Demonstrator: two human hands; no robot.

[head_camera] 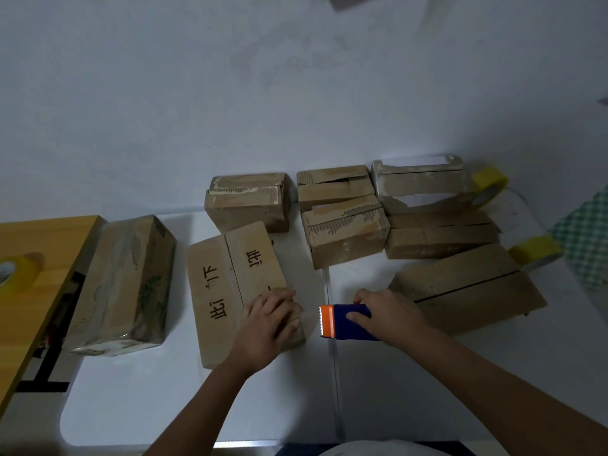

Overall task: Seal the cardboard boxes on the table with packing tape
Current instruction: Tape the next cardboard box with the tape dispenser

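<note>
The right hand is wrapped round a blue tape dispenser, fingers curled over its body, with the orange toothed cutter pointing left toward the other hand. It sits low over the white table; I cannot tell whether it touches the surface. The left hand lies on the near right corner of a flat printed box, fingers bent over its edge, pressing it down where the two top flaps meet in a dark seam. Just left of that box sits a taller box wrapped in shiny tape. Behind it stands a worn box, and to the right a cluster of scuffed boxes reaches back to the wall. A large flat box lies just beyond the right hand. Two yellow tape rolls lie at the far right of the table, and another roll sits on the wooden desk to the left.
</note>
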